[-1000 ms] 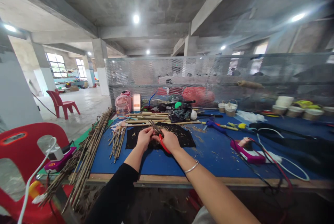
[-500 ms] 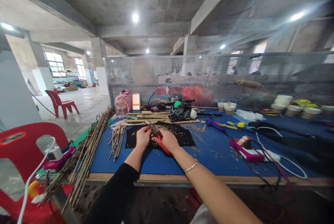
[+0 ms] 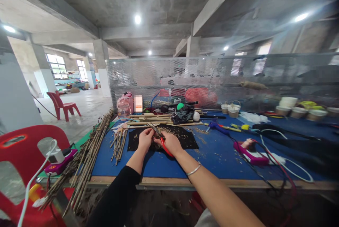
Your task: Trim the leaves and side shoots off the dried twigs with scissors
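Note:
Red-handled scissors (image 3: 163,145) are gripped in my right hand (image 3: 172,143), their metal blades pointing up and to the left. Close beside the blades, my left hand (image 3: 145,139) has its fingers pinched together. Whatever lies between those fingertips is too small to make out. Both hands are over a black cloth (image 3: 185,137) strewn with plant-coloured chips and scraps. Left of the cloth lies a small pile of short cut sticks (image 3: 119,144).
A bundle of long dry twigs (image 3: 91,153) hangs over the left edge of the blue table (image 3: 212,165). Bamboo sticks (image 3: 150,117) lie behind the cloth. To the right are a blue glue gun (image 3: 218,127), a purple power strip (image 3: 250,153) with cables, and small buckets (image 3: 233,109).
Almost nothing differs. The view has shifted very slightly, while both hands and the scissors keep nearly the same pose over the cloth.

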The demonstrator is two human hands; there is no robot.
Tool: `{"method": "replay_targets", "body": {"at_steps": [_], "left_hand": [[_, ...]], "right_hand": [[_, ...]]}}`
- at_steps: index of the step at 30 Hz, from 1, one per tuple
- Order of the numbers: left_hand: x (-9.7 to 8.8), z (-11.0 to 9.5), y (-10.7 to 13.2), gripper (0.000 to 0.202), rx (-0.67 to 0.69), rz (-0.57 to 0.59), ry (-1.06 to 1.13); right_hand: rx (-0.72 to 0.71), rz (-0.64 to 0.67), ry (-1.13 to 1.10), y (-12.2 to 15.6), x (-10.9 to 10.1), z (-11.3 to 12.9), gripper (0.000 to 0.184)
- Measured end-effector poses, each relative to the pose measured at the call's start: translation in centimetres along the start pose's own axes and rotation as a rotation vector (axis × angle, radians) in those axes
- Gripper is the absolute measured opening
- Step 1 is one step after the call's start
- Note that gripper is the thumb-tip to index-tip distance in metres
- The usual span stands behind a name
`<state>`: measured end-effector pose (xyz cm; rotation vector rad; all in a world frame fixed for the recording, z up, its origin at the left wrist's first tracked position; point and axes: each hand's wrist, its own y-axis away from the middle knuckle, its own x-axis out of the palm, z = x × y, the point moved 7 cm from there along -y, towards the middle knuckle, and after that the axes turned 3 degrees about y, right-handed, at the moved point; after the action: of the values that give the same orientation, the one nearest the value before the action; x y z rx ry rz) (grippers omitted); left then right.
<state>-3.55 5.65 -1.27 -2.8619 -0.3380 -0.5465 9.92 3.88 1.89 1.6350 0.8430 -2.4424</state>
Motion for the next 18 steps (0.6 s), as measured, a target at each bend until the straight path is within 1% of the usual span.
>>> {"method": "replay_targets", "body": {"at_steps": [3,8,13,18], "left_hand": [[0.0,0.2,0.0,0.033,-0.026,0.001,0.007],[0.7,0.8,0.1,0.032,-0.081,0.058,0.040],[1.0,0.8,0.0,0.038,-0.073,0.095,0.096],[0.7,0.5,-0.1,0.039,-0.051,0.066,0.079]], "right_hand": [[-0.018,-0.026,0.007,0.0,0.0,0.1,0.050],[-0.059,-0.102,-0.001,0.0,-0.2,0.4,0.052],[-0.059,-0.073,-0.035,0.0,-0.3,0.4,0.047],[-0.016,-0.023,0.008,0.1,-0.3,0.3,0.047]]}}
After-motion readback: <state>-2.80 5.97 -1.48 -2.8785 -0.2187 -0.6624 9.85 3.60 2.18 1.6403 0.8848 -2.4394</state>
